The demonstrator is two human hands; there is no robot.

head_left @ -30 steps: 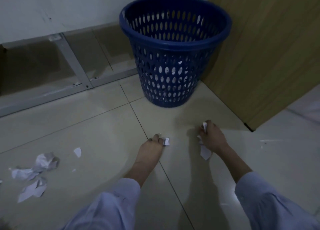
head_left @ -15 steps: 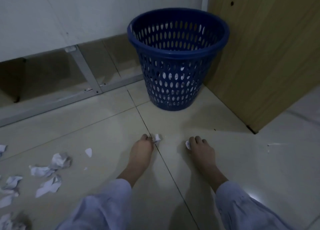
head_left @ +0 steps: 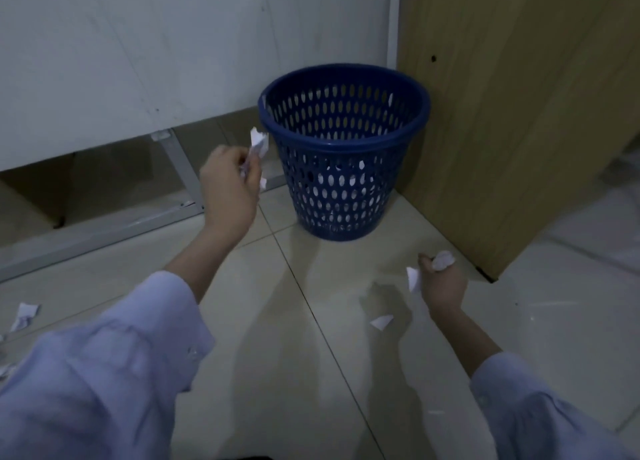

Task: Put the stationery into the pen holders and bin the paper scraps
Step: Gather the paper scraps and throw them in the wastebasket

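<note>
A blue perforated waste bin (head_left: 346,147) stands on the tiled floor against a wooden panel. My left hand (head_left: 230,185) is raised just left of the bin's rim and grips white paper scraps (head_left: 258,144) that stick up from the fist. My right hand (head_left: 441,283) is lower, near the floor in front of the panel, and grips crumpled paper scraps (head_left: 443,260). One small white scrap (head_left: 382,321) lies on the tile just left of my right wrist. White bits show through the bin's holes near its bottom.
The wooden panel (head_left: 519,113) rises right of the bin. A white board with a grey metal frame (head_left: 180,168) runs along the left. More paper scraps (head_left: 24,315) lie on the floor at the far left edge.
Both hands lifted off the floor with scraps in them. My left hand rose up beside the bin's rim. The view pulled back and up; a scrap now lies by my right wrist.
</note>
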